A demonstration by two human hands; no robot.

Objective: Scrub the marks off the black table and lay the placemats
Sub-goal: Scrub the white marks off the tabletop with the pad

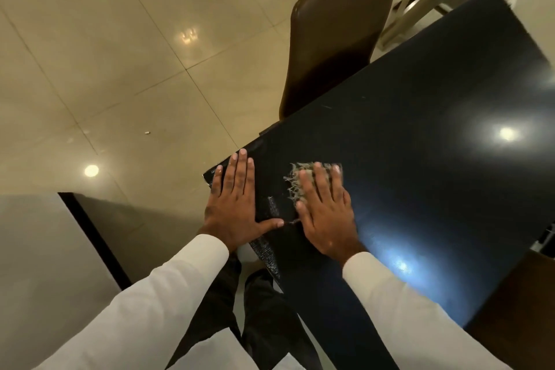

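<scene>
The black table runs from the lower middle to the upper right, glossy with lamp reflections. My left hand lies flat, fingers spread, on the table's near left corner and holds nothing. My right hand presses flat on a frayed beige cloth, whose fringe shows beyond the fingers; the fingertips are blurred. Between the hands lies a dull, woven-looking patch; I cannot tell whether it is a mark or a dark mat. Faint light scratches show on the tabletop farther up.
A brown padded chair stands pushed against the table's far left side. Beige floor tiles fill the left. A pale cabinet or counter is at the lower left. A low metal stand sits beyond the table's far corner.
</scene>
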